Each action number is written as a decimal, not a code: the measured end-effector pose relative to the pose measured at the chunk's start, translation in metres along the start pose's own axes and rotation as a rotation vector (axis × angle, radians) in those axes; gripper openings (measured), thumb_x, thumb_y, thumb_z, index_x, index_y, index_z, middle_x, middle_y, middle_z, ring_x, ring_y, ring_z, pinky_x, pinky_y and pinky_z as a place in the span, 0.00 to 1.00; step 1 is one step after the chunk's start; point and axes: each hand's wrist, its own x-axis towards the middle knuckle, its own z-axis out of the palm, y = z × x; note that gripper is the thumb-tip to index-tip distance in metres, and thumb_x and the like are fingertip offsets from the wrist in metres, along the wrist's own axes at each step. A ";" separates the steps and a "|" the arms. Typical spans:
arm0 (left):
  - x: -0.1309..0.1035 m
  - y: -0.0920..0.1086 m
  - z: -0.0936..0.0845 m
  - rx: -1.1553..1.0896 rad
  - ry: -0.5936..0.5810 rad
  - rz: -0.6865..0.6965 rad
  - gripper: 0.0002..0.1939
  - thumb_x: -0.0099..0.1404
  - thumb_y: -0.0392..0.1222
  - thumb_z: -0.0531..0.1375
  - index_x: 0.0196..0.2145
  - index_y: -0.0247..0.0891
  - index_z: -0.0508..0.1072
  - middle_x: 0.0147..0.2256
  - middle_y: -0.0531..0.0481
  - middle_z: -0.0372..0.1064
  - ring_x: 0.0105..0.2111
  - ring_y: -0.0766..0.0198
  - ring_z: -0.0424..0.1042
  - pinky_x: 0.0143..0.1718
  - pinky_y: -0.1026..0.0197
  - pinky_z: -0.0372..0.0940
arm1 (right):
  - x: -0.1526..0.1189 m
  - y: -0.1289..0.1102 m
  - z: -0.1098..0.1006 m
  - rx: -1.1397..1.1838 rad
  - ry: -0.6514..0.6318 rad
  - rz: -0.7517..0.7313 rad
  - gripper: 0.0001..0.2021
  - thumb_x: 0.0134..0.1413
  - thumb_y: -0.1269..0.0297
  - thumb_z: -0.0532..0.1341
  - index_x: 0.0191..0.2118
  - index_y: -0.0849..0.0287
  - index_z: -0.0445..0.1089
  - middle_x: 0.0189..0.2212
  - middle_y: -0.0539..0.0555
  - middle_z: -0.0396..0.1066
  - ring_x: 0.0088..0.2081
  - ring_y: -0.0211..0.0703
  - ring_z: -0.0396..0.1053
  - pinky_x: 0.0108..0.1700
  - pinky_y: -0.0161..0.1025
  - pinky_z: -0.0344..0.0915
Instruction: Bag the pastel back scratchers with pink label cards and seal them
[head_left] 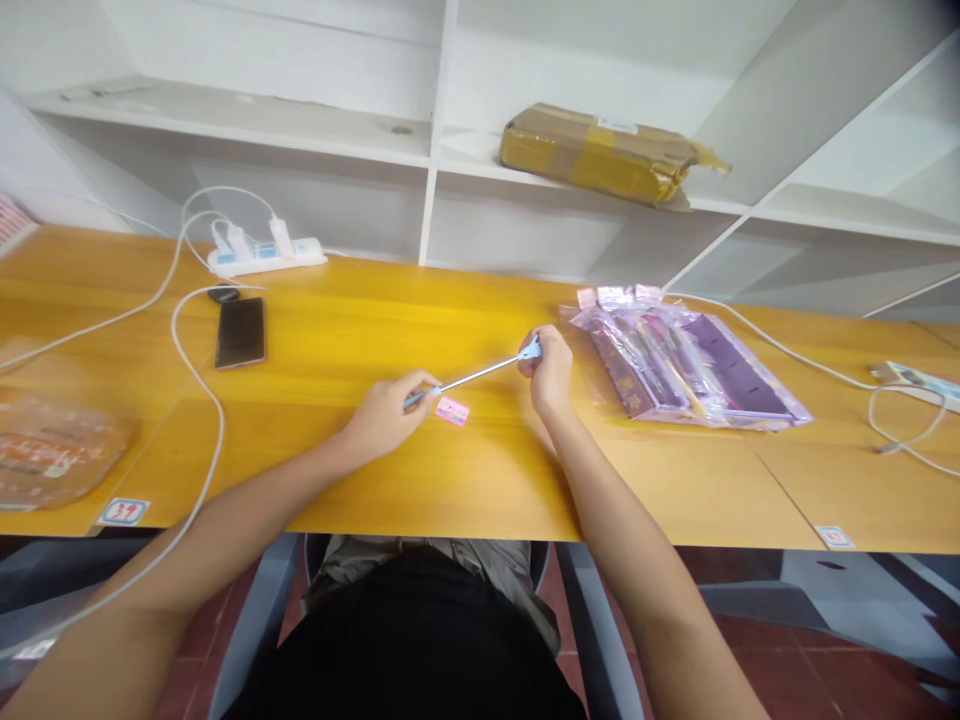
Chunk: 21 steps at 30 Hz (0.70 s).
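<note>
A thin metal rod with light-blue ends [484,374], possibly telescopic, spans the gap between my hands above the table. My left hand [386,415] is closed around its darker blue-grey end, thumb and forefinger pinching it. The other end, a light-blue head, sits in my closed right hand [550,368], whose fingers partly hide it. Just beside my left fingertips lies a small pink card [452,410] with print on it. To the right of my right hand stands a purple display box [739,365] holding several long items in clear plastic sleeves [660,350].
A white power strip [266,256] with plugs and a dark phone [241,332] lie at the left. White cable [177,320] crosses my left forearm. An orange-printed plastic package [56,445] is at far left. A taped parcel [600,150] sits on the shelf. Another power strip [919,382] is far right.
</note>
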 end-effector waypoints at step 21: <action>0.000 0.000 0.001 -0.014 0.011 0.008 0.12 0.74 0.49 0.60 0.49 0.44 0.78 0.38 0.52 0.83 0.34 0.62 0.79 0.39 0.62 0.69 | -0.009 0.002 0.007 -0.005 -0.056 0.019 0.23 0.70 0.43 0.58 0.28 0.53 0.62 0.21 0.45 0.54 0.20 0.36 0.51 0.19 0.33 0.50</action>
